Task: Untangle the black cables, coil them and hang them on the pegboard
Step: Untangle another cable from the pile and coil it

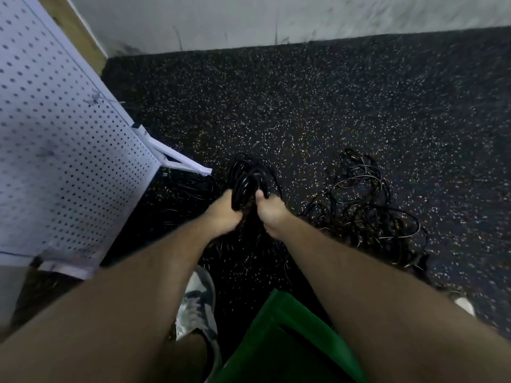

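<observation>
The left hand [225, 214] and right hand [272, 217] both grip a coiled black cable [246, 186] just right of the pegboard [55, 134]. Tangled cables [367, 211] lie on the floor [304, 106] farther right.

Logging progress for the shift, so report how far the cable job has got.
Done: one black coil looks wound. In hand: the left hand and right hand both grip it. Left: a tangled pile lies on the floor to the right, and the visible part of the pegboard carries no cable yet.
</observation>
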